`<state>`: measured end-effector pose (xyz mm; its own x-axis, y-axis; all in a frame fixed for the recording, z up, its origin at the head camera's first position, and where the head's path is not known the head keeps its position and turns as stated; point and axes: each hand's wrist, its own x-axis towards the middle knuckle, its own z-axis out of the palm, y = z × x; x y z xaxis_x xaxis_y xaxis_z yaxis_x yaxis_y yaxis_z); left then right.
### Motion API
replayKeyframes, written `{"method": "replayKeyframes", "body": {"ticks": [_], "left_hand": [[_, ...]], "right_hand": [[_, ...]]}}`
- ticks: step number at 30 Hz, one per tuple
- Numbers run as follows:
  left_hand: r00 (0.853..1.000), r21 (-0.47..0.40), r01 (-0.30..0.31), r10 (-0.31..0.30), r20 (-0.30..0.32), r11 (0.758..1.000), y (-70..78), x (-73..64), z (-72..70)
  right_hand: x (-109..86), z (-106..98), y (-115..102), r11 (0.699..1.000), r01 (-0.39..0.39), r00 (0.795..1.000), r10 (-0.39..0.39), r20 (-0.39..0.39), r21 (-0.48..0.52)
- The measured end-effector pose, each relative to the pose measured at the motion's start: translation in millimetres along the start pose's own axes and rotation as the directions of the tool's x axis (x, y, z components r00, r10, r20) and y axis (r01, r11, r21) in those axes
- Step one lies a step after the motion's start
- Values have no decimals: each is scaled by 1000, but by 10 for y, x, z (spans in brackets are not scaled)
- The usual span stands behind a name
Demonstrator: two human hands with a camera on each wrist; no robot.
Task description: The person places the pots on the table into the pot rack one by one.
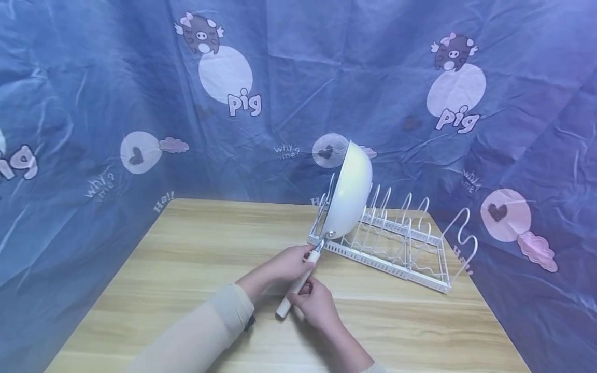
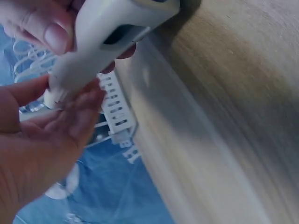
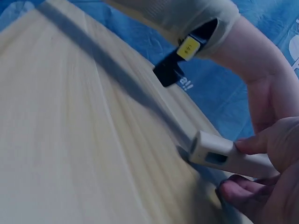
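Observation:
A white wok (image 1: 352,191) stands on its edge at the left end of a white wire rack (image 1: 387,264), its open side turned left. Its pale handle (image 1: 298,285) slants down toward me, off the rack's front. My left hand (image 1: 294,263) holds the upper handle close to the metal neck, thumb on one side and fingers underneath in the left wrist view. Lower on the same handle (image 3: 224,154), my right hand (image 1: 318,303) grips it between thumb and fingers. The slotted handle end sticks out past the right hand, close over the wooden table (image 1: 210,238).
Several wavy wire dividers (image 1: 420,207) rise along the rack to the right of the wok. Blue printed cloth (image 1: 289,77) hangs behind and beside the table. A black wrist device (image 3: 175,63) sits on the left forearm.

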<state>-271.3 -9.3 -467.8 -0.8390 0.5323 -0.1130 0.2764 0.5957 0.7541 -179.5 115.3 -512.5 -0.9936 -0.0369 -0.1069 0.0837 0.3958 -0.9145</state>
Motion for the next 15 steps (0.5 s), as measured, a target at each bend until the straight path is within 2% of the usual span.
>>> {"method": "replayKeyframes", "body": {"ticks": [2,4,7,10,12,14,15], "left_hand": [[999,142,-14,19,-35,990,53,-34,17],[997,273,-22,41,-65,962,98,-70,33],[991,466,-30,89,-104,884,154,-138,58],[989,628,-17,107,-106,778,217,-237,78],[988,701,-13,116,-100,713,266,-310,90],[989,747,-10,115,-89,665,311,-392,102],[990,756,-8,114,-88,655,331,-431,104]], "right_hand": [[2,-64,-3,990,45,999,-46,-5,-136],[-3,-144,-17,963,93,996,-94,9,-252],[-36,-265,-52,908,155,988,-151,42,-390],[-107,-386,-84,847,209,977,-196,79,-490],[-163,-469,-95,802,233,971,-222,89,-551],[-217,-561,-101,753,253,964,-252,89,-607],[-241,-612,-107,732,264,959,-272,86,-628]]}}
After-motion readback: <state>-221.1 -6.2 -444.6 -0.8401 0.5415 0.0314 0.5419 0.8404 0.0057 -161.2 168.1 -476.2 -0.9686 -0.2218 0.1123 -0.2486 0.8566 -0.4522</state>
